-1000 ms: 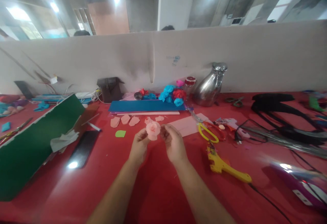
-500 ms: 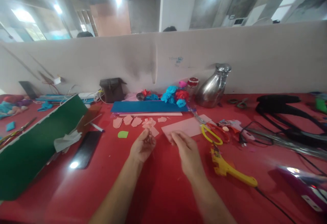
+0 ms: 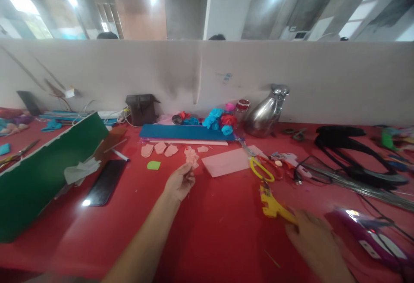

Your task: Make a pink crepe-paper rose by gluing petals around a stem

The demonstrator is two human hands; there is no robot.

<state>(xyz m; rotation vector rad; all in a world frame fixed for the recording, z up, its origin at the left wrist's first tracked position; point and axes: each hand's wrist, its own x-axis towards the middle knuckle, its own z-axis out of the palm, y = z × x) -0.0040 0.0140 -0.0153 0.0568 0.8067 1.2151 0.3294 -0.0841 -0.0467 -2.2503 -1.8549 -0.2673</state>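
Observation:
My left hand (image 3: 180,183) is pinched shut on the thin stem of a small pink paper flower (image 3: 192,158), held just above the red table (image 3: 210,231). My right hand (image 3: 315,240) is low at the right, blurred by motion, its fingers reaching onto the handle end of the yellow glue gun (image 3: 274,207). Whether it grips the gun I cannot tell. Pink paper petals (image 3: 159,149) lie in a row beyond the flower, beside a pink paper sheet (image 3: 228,161).
Yellow-handled scissors (image 3: 260,167), a green paper piece (image 3: 153,165), a black phone (image 3: 105,182), a green board (image 3: 45,175), a blue sheet (image 3: 184,132), coloured paper flowers (image 3: 220,120), a silver jug (image 3: 267,111), black cables (image 3: 352,162) and a purple device (image 3: 371,233) lie around.
My right hand let go of the pink flower and swung down to the right, onto the yellow glue gun. My left hand keeps the flower by its stem, lowered slightly.

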